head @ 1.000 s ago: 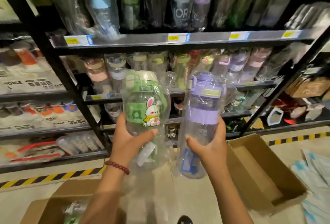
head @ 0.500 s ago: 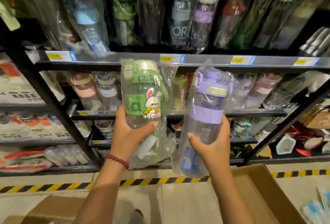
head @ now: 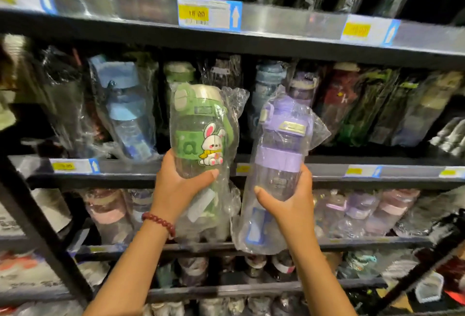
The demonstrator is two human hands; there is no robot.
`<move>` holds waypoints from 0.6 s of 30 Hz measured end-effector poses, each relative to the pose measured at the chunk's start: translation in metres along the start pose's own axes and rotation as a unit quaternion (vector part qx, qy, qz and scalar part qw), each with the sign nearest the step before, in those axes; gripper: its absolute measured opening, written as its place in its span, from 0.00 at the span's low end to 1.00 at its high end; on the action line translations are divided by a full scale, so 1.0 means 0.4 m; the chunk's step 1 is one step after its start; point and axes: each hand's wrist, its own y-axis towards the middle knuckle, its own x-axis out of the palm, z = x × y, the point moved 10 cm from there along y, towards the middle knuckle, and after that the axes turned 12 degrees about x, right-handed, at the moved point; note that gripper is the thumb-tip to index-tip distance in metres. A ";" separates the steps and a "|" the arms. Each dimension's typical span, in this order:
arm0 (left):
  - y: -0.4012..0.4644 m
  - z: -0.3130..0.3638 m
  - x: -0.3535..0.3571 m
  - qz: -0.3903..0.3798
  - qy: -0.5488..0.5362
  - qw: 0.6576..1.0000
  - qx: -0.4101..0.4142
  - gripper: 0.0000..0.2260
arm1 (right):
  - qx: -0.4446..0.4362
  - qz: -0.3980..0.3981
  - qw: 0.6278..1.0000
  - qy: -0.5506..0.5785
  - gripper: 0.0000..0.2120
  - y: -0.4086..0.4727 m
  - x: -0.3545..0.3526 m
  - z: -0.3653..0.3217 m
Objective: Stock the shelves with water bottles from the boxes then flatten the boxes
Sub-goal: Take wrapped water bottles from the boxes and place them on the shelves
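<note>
Left fingers (head: pixel 210 174) curled round the lower body of the green bottle (head: pixel 198 139), thumb across the front just under the rabbit sticker, firm hold through the plastic wrap. Right fingers (head: pixel 259 191) wrapped round the purple bottle (head: pixel 276 164) below its purple band, thumb in front, rest hidden behind it. Both hands fully occupied, one bottle each.

Versus half a second ago: both bottles have come up and closer to the rack. They were level with the lower shelf edge; now their caps sit in front of the middle shelf (head: pixel 151 167) stock. View has tilted up, so the floor and the box are out of frame.

Pose: left hand (head: pixel 176 184) at 9 o'clock of centre, right hand (head: pixel 289 205) at 3 o'clock, both forearms rising from 6 o'clock, palms facing inward. Red bead bracelet (head: pixel 158 222) on the left wrist. Bottles close side by side; whether the wraps touch, can't tell.

Green bottle: upright, slight tilt, clear body, green lid with cream cap, green band with a white rabbit, loose clear bag bunched at top and bottom. Purple bottle: taller, leans with its top toward 1 o'clock, clear body, lilac lid with carry loop, blue label low inside the bag.

Behind them at 12 o'clock: wrapped bottles leaning on the middle shelf, a blue bottle (head: pixel 125 114) at 10 o'clock. Price tag (head: pixel 208 13) on the upper shelf rail at 12. More wrapped bottles on the shelves below, blurred.
</note>
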 end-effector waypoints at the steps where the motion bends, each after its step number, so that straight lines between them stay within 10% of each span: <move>1: 0.027 -0.004 -0.003 -0.006 0.005 1.000 0.004 0.26 | 0.000 0.001 1.000 0.008 0.42 0.024 0.020 -0.007; 18: 0.265 -0.023 -0.002 0.112 -0.100 0.987 0.058 0.25 | 0.010 0.082 0.982 0.172 0.37 0.283 0.074 -0.057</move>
